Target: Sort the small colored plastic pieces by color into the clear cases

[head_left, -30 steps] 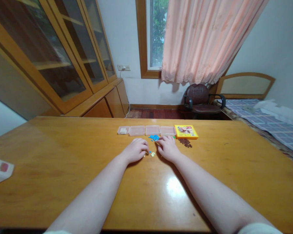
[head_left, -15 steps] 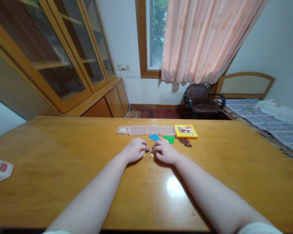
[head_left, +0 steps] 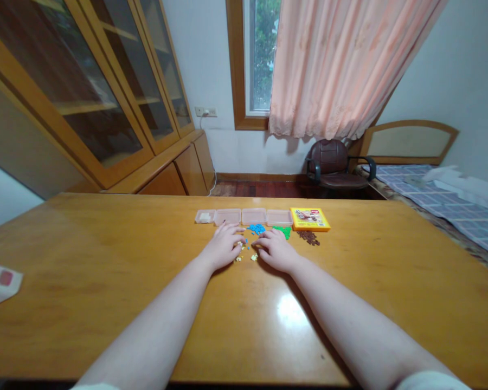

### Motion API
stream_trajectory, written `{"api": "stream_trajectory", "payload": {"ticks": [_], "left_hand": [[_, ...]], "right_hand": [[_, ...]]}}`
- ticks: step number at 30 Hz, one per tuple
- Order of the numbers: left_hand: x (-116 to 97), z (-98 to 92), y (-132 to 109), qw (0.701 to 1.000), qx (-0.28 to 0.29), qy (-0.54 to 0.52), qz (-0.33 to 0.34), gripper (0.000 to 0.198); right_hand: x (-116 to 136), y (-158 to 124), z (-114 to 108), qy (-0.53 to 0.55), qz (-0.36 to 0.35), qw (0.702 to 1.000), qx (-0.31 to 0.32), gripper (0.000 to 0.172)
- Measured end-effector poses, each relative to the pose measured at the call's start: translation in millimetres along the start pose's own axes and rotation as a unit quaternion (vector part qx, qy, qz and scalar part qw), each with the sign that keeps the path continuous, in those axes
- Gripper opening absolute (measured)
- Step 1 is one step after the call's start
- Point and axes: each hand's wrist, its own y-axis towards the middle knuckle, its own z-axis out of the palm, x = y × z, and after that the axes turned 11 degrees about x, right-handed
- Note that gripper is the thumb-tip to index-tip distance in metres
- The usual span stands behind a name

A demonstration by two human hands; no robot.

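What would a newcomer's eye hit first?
Probably the colour piles near the far edge of the wooden table: blue pieces, green pieces, then brown pieces, left to right, a yellow box behind the brown ones. Nearer, the left hand and right hand flank pale yellow pieces. Beyond the table, a pink curtain hangs by the window.

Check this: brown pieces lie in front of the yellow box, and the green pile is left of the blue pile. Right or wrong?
The side is wrong: the head view shows the green pile right of the blue pile. The brown pieces do lie in front of the yellow box.
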Motion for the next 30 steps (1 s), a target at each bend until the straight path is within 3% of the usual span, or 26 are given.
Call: {"api": "stream_trajectory", "payload": {"ticks": [11, 19, 25, 30], "left_hand": [[1, 4.7, 2, 1.000, 0.026, 0.008, -0.010, 0.031], [-2, 5.2, 2, 0.995, 0.061, 0.018, -0.080, 0.047], [2, 6.2, 4, 0.998, 0.021, 0.006, -0.064, 0.039], [-1, -3.1, 2, 1.000, -0.004, -0.025, 0.012, 0.029]], "right_hand": [[-2, 0, 1, 0.012, -0.033, 0.999, 0.001, 0.018], [1, -3, -4, 0.033, -0.079, 0.996, 0.007, 0.021], [2, -1, 1, -0.021, -0.035, 0.999, 0.013, 0.034], [2, 2, 5, -0.041, 0.006, 0.999, -0.026, 0.033]]}}
